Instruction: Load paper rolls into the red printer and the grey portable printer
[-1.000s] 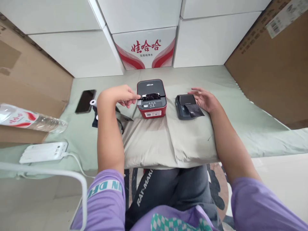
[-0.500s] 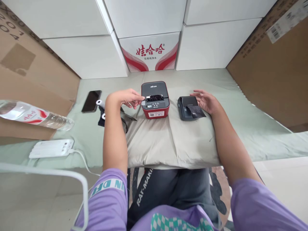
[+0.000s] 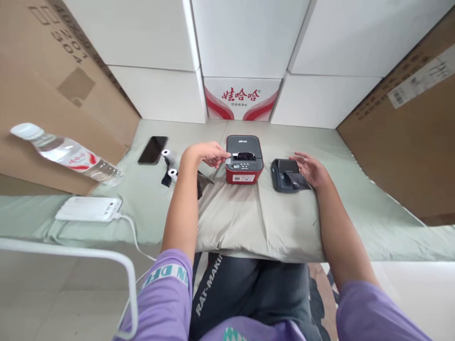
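A red and dark grey receipt printer (image 3: pixel 243 175) stands upright on the cloth, with crumpled black paper (image 3: pixel 245 156) in its slot. My left hand (image 3: pixel 213 154) is at the printer's left edge beside the slot. Its thumb and forefinger are pinched together; whatever is between them is too small to make out. To the right lies a smaller dark portable printer (image 3: pixel 280 182) with a strip of black paper (image 3: pixel 297 181) sticking out. My right hand (image 3: pixel 313 171) rests beside it, fingers apart and curved around its right side, holding nothing.
White paper rolls (image 3: pixel 168 156) with black tails lie left of my forearm, near a phone (image 3: pixel 152 150). Further left are a water bottle (image 3: pixel 78 156) and a white power bank (image 3: pixel 88 209) with a cable. Cardboard boxes flank the bed, and white boxes (image 3: pixel 241 97) line the back.
The camera view has shifted, so everything appears further right and slightly lower. Both hands keep nearly the same places at the two printers.
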### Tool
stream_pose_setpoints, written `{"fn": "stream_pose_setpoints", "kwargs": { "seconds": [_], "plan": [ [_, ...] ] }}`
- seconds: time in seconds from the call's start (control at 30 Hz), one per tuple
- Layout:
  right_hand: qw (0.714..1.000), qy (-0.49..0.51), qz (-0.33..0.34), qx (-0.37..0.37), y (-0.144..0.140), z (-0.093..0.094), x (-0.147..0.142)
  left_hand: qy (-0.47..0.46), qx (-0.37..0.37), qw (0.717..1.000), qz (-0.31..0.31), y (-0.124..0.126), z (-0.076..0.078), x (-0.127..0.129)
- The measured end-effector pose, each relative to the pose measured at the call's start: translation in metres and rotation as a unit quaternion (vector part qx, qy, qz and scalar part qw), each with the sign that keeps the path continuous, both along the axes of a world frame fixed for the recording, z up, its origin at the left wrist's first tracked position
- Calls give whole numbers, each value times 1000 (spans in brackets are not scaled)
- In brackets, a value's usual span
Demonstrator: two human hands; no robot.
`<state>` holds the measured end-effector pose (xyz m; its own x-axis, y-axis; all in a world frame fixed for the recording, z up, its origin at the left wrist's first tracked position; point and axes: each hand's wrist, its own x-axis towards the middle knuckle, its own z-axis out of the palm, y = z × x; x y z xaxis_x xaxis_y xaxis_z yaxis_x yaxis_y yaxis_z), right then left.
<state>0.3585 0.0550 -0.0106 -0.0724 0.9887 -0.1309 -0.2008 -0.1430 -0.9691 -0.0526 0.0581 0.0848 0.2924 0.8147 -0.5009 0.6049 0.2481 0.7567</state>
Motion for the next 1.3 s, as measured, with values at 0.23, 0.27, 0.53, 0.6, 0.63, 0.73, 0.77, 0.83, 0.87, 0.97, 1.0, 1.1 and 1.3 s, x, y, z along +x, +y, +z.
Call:
{"fn": "stream_pose_setpoints", "kwargs": {
  "seconds": [0.23, 0.27, 0.53, 0.6, 0.63, 0.73, 0.77, 0.83, 0.87, 0.97, 1.0, 1.1, 1.3],
  "plan": [
    [999, -39, -8, -33, 3, 1, 9, 57, 80, 995, 18, -20, 2, -3],
    [998, -49, -4, -41, 6, -1, 11, 68, 110, 991, 32, -20, 4, 1],
    [997, -47, -2, -59, 9, -1, 6, 238, 255, 932, 97, 25, 1, 79],
    [998, -44, -11, -46, 5, 2, 1, 238, 276, 925, 106, 32, -6, 89],
    [998, -42, -14, -38, 4, 3, -1, 234, 286, 923, 107, 33, -9, 91],
    [999, -28, -14, -29, 1, 3, -3, 225, 303, 919, 115, 35, -16, 89],
    [999, -23, -13, -29, 1, 3, -3, 227, 306, 917, 118, 35, -18, 88],
    [999, -15, -8, -30, 1, 2, -2, 235, 313, 912, 118, 36, -19, 87],
    [1000, -13, -4, -28, 1, 1, -1, 240, 316, 911, 115, 37, -20, 88],
    [1000, -9, 7, -13, 3, -3, 2, 250, 317, 908, 109, 39, -20, 91],
    [1000, -9, 8, -4, 4, -4, 3, 254, 315, 908, 110, 39, -20, 92],
    [1000, -1, 3, 15, 6, -10, 3, 263, 308, 907, 116, 38, -20, 93],
    [999, 6, -7, 46, 1, -17, 4, 254, 309, 908, 120, 37, -20, 92]
  ]
}}
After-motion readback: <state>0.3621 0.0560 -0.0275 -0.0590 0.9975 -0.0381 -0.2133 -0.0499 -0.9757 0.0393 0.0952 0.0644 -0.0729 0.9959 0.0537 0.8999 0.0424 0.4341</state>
